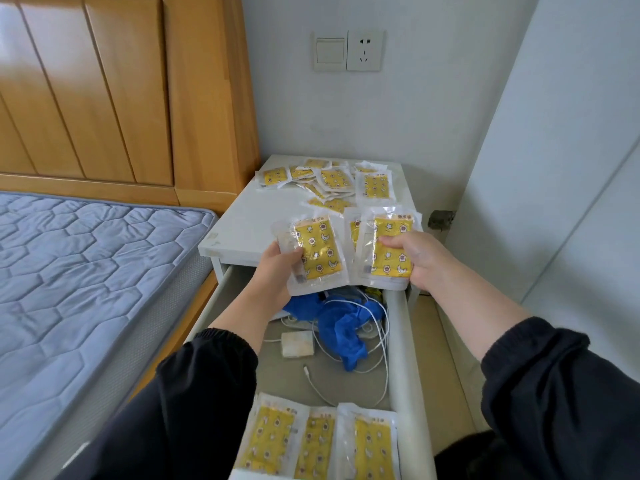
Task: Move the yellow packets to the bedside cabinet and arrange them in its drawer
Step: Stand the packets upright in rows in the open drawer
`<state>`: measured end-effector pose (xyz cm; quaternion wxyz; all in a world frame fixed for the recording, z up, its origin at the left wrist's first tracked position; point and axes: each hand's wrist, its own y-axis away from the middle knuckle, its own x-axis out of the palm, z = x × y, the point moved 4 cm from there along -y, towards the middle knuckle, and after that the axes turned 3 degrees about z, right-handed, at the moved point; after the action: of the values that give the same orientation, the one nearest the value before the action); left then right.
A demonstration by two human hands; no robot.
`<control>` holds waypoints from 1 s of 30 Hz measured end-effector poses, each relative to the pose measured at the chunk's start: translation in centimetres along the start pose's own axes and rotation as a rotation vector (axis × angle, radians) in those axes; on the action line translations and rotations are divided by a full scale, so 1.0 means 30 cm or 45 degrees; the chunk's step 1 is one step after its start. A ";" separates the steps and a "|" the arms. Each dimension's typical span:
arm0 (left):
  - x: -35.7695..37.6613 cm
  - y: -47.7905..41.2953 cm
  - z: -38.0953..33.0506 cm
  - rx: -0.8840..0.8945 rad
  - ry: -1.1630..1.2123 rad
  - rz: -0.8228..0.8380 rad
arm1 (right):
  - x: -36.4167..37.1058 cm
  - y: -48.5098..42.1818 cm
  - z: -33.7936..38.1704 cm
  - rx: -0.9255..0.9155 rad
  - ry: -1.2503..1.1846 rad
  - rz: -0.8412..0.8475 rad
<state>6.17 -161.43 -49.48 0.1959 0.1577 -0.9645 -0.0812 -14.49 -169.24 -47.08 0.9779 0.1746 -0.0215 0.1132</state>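
Observation:
My left hand (277,268) grips one yellow packet (318,251) in clear wrap above the open drawer (398,327) of the white bedside cabinet (242,220). My right hand (419,258) holds a small stack of yellow packets (391,247) upright at the cabinet's front edge. Several more packets (332,181) lie scattered on the back of the cabinet top. Three packets (322,441) lie side by side in a row at the drawer's near end.
Inside the drawer are a crumpled blue glove (343,323), white cables (377,327) and a white charger block (297,344). A bed with a grey quilted mattress (76,271) stands to the left. A wall (554,168) closes in on the right.

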 end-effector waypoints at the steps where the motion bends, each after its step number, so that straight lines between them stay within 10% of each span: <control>1: -0.012 0.018 0.013 -0.021 0.013 0.014 | 0.008 0.050 -0.012 0.002 -0.028 -0.002; 30: -0.434 0.040 0.157 -0.201 -0.695 -0.238 | 0.323 0.243 -0.650 0.814 0.053 0.121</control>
<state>15.32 -155.49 -58.08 -0.0673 0.2024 -0.9535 -0.2129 -6.68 -153.76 -62.14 0.8674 0.4692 0.0271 0.1632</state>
